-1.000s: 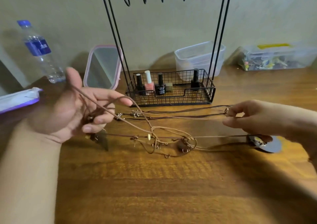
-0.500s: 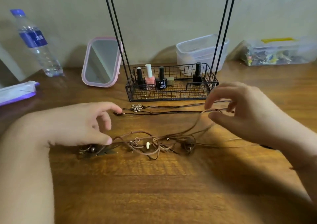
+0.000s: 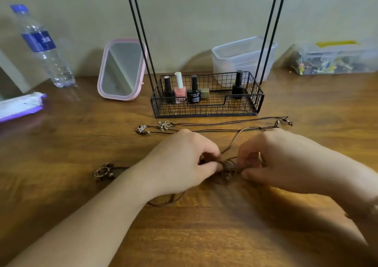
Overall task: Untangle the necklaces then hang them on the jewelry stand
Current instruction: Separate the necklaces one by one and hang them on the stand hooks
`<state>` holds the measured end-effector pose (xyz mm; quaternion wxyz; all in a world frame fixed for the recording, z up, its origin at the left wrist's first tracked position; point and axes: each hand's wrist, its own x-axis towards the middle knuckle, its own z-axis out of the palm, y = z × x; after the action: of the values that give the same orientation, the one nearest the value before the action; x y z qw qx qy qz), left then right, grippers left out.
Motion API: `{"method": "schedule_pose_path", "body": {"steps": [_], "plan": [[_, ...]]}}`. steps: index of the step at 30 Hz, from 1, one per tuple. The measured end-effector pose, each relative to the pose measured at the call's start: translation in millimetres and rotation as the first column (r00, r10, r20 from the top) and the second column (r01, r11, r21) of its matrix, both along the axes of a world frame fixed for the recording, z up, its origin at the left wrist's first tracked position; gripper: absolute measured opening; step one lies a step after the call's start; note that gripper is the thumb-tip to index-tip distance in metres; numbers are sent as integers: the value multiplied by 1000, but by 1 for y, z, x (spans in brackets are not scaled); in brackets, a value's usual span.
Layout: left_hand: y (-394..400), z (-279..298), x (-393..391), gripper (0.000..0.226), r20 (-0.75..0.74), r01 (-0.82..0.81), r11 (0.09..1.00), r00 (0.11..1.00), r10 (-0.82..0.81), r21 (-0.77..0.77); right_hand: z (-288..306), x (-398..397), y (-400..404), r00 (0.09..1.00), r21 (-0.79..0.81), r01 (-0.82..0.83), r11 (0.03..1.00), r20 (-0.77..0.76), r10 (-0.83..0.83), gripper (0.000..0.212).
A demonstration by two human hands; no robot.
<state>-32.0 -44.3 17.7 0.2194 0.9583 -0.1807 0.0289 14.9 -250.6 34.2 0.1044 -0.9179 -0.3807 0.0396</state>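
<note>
Where wood table meets wall (pale), jewelry stand rests.

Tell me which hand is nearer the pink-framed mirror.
Left. The left hand lies in front of the pink-framed mirror and somewhat to its right, pinching the tangled cords. The right hand pinches the same tangle from the far side, farther off.
</note>
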Motion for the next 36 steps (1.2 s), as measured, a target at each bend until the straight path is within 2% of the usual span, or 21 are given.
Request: {"method": "schedule_pose_path", "body": {"steps": [3, 5, 7, 9, 12, 15, 18, 25, 30, 32, 33, 35, 36], "plan": [[3, 7, 0, 12, -82, -56, 984, 996, 43, -169, -3, 1, -3, 998, -37, -45, 998, -41, 44, 9], [5, 14, -1, 13, -157, -108, 928, 986, 54, -358, -2, 3, -5, 994, 8, -73, 997, -82, 73, 15], [7, 17, -1, 15, -246, -178, 808, 968, 42, -562, 1, 3, -7, 989, 149, -69, 986, -122, 88, 13], [11, 19, -1, 18, -295, -224, 695, 955, 18, -683, 5, 3, -6, 971, 337, -61, 940, -199, 135, 12], [13, 20, -1, 17, -337, -227, 593, 938, -80, -773, 8, 1, -2, 954, 528, 3, 850, -257, 157, 19], [14, 21, -1, 16, -357, -228, 491, 915, -188, -841, 9, 2, 0, 962, 555, 15, 832, -233, 138, 27], [15, 20, 0, 17, -358, -224, 431, 897, -261, -874, 6, 3, 1, 970, 548, 0, 836, -205, 134, 21], [18, 18, 0, 14, -336, -188, 382, 866, -371, -905, -3, 2, 7, 898, 720, 96, 687, -360, 252, 20], [15, 17, 0, 16, -347, -190, 440, 885, -310, -878, -6, -1, 14, 886, 745, 139, 652, -388, 254, 21], [15, 18, -1, 17, -360, -208, 451, 889, -284, -868, -5, -2, 14, 928, 714, 117, 691, -327, 181, 19], [15, 19, -1, 17, -365, -215, 465, 893, -262, -859, -5, -2, 13, 962, 674, 88, 734, -249, 113, 17], [15, 20, -2, 19, -363, -216, 527, 912, -192, -822, -1, -2, 9, 992, 612, 71, 788, -128, 11, 17], [15, 21, -3, 22, -347, -207, 581, 927, -141, -788, 2, -2, 7, 991, 629, 93, 772, -133, -11, 21]]}}
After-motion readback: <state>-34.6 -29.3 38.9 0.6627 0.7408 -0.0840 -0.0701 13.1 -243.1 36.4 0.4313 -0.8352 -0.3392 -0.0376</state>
